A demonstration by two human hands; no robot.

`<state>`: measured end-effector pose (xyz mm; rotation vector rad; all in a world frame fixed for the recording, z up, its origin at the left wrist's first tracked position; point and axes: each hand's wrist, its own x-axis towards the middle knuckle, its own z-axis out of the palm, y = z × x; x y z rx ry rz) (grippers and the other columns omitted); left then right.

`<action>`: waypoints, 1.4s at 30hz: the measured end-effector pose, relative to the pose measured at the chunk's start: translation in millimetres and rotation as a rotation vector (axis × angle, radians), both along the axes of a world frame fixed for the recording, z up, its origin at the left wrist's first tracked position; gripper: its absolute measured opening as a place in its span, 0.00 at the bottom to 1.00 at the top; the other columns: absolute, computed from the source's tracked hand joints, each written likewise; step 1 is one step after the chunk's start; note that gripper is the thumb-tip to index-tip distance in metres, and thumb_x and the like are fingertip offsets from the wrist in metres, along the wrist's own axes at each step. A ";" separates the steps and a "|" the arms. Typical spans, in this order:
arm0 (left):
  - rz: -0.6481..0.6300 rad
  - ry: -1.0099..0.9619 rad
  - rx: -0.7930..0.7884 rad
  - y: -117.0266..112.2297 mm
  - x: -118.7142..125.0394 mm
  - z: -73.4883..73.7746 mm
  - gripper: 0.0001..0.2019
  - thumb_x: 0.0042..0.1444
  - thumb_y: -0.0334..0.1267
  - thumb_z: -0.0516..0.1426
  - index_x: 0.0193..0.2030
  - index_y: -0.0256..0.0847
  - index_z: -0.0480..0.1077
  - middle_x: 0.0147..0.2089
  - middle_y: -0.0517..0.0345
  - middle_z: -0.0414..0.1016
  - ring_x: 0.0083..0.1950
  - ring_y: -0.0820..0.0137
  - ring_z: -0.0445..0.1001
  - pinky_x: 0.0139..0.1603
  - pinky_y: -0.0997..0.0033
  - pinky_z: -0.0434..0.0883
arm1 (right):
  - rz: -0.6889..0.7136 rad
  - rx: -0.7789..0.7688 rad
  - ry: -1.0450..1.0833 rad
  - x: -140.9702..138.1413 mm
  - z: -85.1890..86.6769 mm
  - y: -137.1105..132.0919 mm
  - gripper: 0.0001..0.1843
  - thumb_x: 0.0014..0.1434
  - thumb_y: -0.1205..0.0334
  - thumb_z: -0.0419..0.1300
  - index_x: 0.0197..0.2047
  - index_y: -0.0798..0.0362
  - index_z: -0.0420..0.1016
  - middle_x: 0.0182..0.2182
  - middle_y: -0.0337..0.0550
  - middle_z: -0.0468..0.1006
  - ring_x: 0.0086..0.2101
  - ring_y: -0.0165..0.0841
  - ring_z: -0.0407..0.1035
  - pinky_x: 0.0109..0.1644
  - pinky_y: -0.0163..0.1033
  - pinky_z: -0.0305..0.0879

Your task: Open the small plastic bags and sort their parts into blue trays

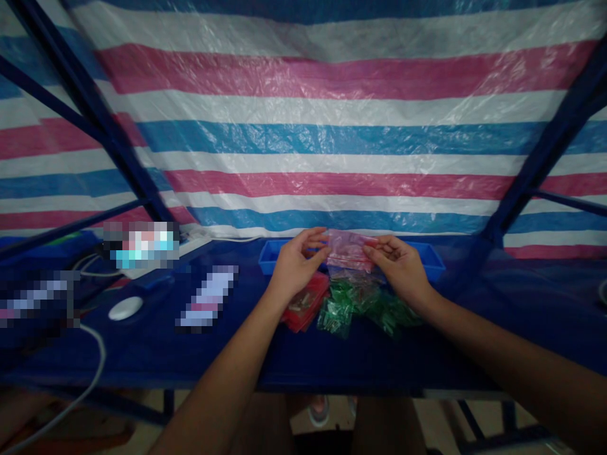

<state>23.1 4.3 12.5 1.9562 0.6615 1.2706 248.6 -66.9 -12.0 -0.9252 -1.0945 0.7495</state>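
Note:
A small clear plastic bag with a pinkish tint (349, 248) is stretched between my two hands, above the table. My left hand (303, 256) pinches its left edge between thumb and fingers. At the bag's right edge, my right hand (396, 260) grips with thumb and forefinger. Below my left hand lies a red tray (308, 303) with small pieces in it that I cannot make out. Clear bags with green contents (339, 306) are heaped beside it, under my right hand. Behind both hands sits a blue tray (429, 260), partly hidden.
The blue table (265, 360) carries a phone-like device (208, 300), a white oval object (126, 308) and a blurred-out item (145, 243) at left. A white cable (102, 360) hangs over the front edge. Dark blue frame bars (516, 170) and a striped sheet (332, 139) stand behind.

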 end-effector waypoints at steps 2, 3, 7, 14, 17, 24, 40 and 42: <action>0.101 0.106 0.196 -4.6 -1.3 4.3 0.13 0.63 0.37 0.65 0.54 0.45 0.79 0.55 0.49 0.82 0.49 0.64 0.81 0.51 0.60 0.79 | -0.031 0.008 0.009 -1.0 -0.3 -0.8 0.18 0.51 0.49 0.78 0.38 0.49 0.79 0.33 0.39 0.83 0.32 0.32 0.76 0.35 0.36 0.73; 0.105 0.152 0.270 -8.2 -1.3 6.6 0.10 0.65 0.38 0.64 0.51 0.45 0.81 0.53 0.50 0.82 0.50 0.64 0.81 0.52 0.59 0.78 | -0.043 0.015 0.007 -2.2 -0.6 -1.9 0.18 0.52 0.50 0.78 0.38 0.49 0.79 0.32 0.39 0.83 0.32 0.32 0.77 0.36 0.36 0.73; -0.063 0.273 0.288 -22.9 2.1 12.3 0.14 0.65 0.44 0.64 0.54 0.45 0.80 0.52 0.51 0.83 0.48 0.63 0.81 0.50 0.61 0.78 | 0.051 0.036 -0.067 -10.2 -0.2 -11.8 0.16 0.56 0.50 0.75 0.42 0.47 0.80 0.37 0.41 0.85 0.39 0.36 0.80 0.44 0.40 0.77; -0.016 0.299 0.239 -18.9 1.5 7.6 0.14 0.70 0.45 0.58 0.53 0.44 0.81 0.44 0.52 0.83 0.42 0.63 0.79 0.46 0.63 0.74 | 0.193 0.073 -0.189 -11.0 8.8 -22.1 0.18 0.69 0.45 0.62 0.56 0.43 0.80 0.50 0.46 0.84 0.48 0.43 0.79 0.52 0.50 0.79; 0.000 0.172 0.196 -14.2 1.0 6.8 0.14 0.71 0.44 0.57 0.53 0.44 0.81 0.45 0.52 0.82 0.46 0.63 0.79 0.49 0.63 0.74 | -0.008 0.106 -0.195 -5.4 5.1 -15.4 0.18 0.64 0.46 0.68 0.53 0.44 0.79 0.47 0.46 0.82 0.44 0.42 0.79 0.48 0.48 0.79; -0.125 0.098 -0.002 -16.3 4.0 4.9 0.14 0.65 0.48 0.63 0.49 0.41 0.82 0.46 0.51 0.83 0.46 0.63 0.80 0.49 0.64 0.76 | 0.038 0.046 -0.207 -2.2 -0.6 -10.6 0.18 0.58 0.48 0.73 0.48 0.46 0.80 0.41 0.44 0.84 0.40 0.39 0.78 0.46 0.46 0.78; -0.016 -0.221 -0.134 8.8 -6.9 -8.4 0.19 0.58 0.44 0.68 0.51 0.39 0.72 0.45 0.52 0.82 0.45 0.68 0.81 0.49 0.69 0.76 | -0.040 0.002 -0.255 -4.6 -4.4 -19.4 0.17 0.66 0.45 0.66 0.51 0.46 0.78 0.40 0.44 0.84 0.32 0.36 0.77 0.39 0.45 0.76; 0.071 -0.226 -0.113 16.2 -12.4 -8.8 0.17 0.60 0.47 0.66 0.50 0.39 0.73 0.43 0.53 0.81 0.43 0.68 0.79 0.46 0.70 0.75 | -0.054 0.009 -0.269 -2.2 -7.4 -18.6 0.17 0.66 0.45 0.66 0.51 0.46 0.78 0.40 0.45 0.83 0.32 0.37 0.76 0.38 0.45 0.75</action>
